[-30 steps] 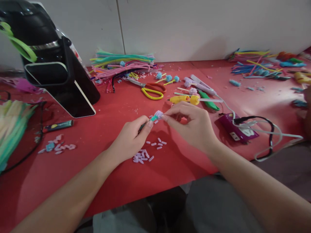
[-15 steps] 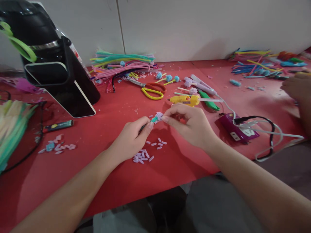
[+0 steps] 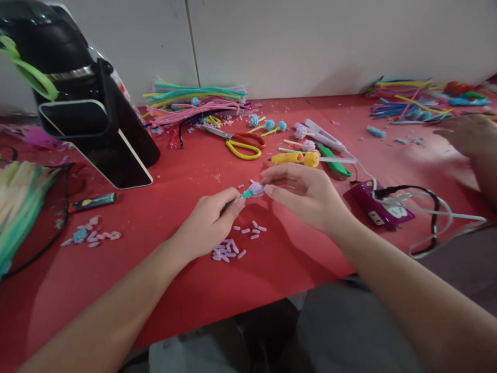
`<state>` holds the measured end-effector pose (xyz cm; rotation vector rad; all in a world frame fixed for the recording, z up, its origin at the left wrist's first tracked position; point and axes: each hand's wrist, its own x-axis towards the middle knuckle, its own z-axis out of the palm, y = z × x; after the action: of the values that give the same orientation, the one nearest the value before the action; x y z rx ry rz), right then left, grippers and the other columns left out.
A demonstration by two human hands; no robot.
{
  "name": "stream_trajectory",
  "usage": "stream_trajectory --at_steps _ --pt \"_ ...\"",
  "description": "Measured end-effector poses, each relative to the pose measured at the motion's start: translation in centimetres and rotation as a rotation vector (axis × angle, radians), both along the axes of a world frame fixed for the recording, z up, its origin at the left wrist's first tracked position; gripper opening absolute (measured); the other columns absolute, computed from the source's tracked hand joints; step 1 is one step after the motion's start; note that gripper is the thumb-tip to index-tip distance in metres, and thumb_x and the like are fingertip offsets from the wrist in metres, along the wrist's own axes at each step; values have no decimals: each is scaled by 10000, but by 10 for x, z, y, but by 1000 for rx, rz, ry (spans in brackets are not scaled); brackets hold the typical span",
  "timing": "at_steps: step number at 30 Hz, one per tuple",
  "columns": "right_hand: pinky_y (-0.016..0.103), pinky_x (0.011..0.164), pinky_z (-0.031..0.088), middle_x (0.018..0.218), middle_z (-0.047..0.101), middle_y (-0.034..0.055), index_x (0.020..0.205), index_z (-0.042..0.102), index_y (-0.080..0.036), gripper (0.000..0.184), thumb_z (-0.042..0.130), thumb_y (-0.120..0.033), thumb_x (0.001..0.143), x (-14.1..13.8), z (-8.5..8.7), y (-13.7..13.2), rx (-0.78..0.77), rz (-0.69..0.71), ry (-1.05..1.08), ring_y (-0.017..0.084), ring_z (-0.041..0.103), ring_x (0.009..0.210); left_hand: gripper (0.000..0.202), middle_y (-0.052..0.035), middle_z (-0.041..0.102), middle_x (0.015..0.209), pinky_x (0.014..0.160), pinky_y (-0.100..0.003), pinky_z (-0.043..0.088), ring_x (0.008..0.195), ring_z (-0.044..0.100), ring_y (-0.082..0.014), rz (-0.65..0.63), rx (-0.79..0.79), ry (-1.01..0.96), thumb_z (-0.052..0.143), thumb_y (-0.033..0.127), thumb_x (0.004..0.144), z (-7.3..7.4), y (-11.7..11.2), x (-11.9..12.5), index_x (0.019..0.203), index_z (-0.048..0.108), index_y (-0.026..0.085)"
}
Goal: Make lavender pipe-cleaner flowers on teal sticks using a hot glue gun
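Observation:
My left hand [image 3: 212, 220] is closed around the stem of a small pipe-cleaner flower [image 3: 256, 189], which has a lavender head and a teal band below it. My right hand [image 3: 305, 196] is at the flower's tip, thumb and fingers apart. The thumb is very near or touching the petals; I cannot tell which. Below the flower lie loose lavender pipe-cleaner pieces [image 3: 225, 251], with several more [image 3: 252, 229] scattered between my hands. A yellow glue gun [image 3: 293, 158] rests just beyond my right hand.
Scissors [image 3: 243, 145], a lilac hair-straightener-like tool [image 3: 326, 139] and bundled pipe cleaners [image 3: 198, 101] lie at the back. A purple power strip [image 3: 378, 207] with cables is right. A black bottle [image 3: 128, 129] stands left. Another person's hand [image 3: 466, 134] is at far right.
My right thumb and fingers have spread from a pinch at the flower's tip, uncovering more of its lavender head. My left hand keeps its hold. The other person's hand has shifted left.

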<state>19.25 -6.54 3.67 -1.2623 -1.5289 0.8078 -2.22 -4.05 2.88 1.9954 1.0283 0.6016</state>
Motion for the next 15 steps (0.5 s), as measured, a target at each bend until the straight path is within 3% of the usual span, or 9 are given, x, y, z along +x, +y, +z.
stream_trajectory --at_steps 5,15 --pt "380 842 634 955 798 54 956 780 -199 181 776 -269 789 1 0 -1 -87 59 38 210 756 880 374 52 402 606 539 -262 302 553 390 -101 7 -4 -1 461 443 1022 1 -1 0 738 445 199" --pt "339 771 640 874 795 37 881 770 -201 103 776 -256 794 -5 0 -1 -64 37 31 186 751 788 361 55 403 623 547 -256 304 567 385 -95 -5 12 5 465 426 1023 1 -1 0 745 453 197"
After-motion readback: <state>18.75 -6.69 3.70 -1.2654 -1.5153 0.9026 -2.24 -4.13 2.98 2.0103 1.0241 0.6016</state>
